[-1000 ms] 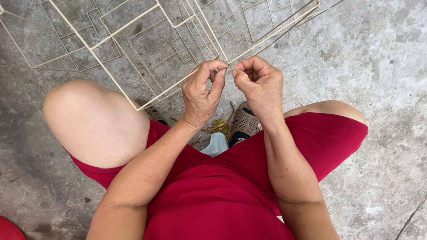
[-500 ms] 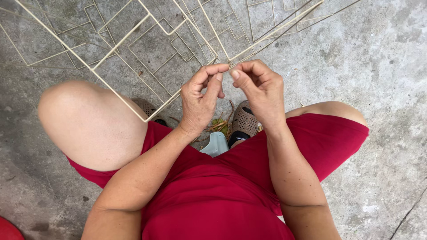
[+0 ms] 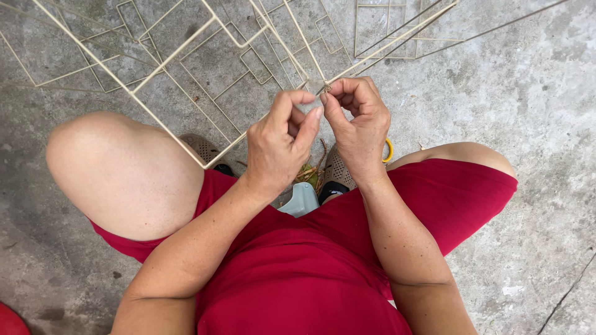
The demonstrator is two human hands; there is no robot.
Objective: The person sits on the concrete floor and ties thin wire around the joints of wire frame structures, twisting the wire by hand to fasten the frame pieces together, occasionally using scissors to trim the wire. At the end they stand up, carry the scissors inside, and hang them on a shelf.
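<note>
A frame of thin pale sticks (image 3: pixel 186 49), joined into squares and angles, lies on the concrete in front of my knees. My left hand (image 3: pixel 279 146) and my right hand (image 3: pixel 357 121) meet at one joint of the frame (image 3: pixel 316 85), where several sticks cross. Thumb and forefinger of each hand pinch at that joint. A small pale binding seems to sit there; whether it is tape or thread I cannot tell. I sit low, knees apart, in red clothing.
Grey concrete floor (image 3: pixel 528 93) all around. Between my feet lie a light blue object (image 3: pixel 301 201), dry stalks and a yellow ring (image 3: pixel 389 151). Mesh shoes (image 3: pixel 202 147) show below the hands. A red thing (image 3: pixel 9 319) sits at the bottom left corner.
The stick frame has shifted a little towards me and to the left. Both hands stay pinched together at the same joint, fingers working slightly.
</note>
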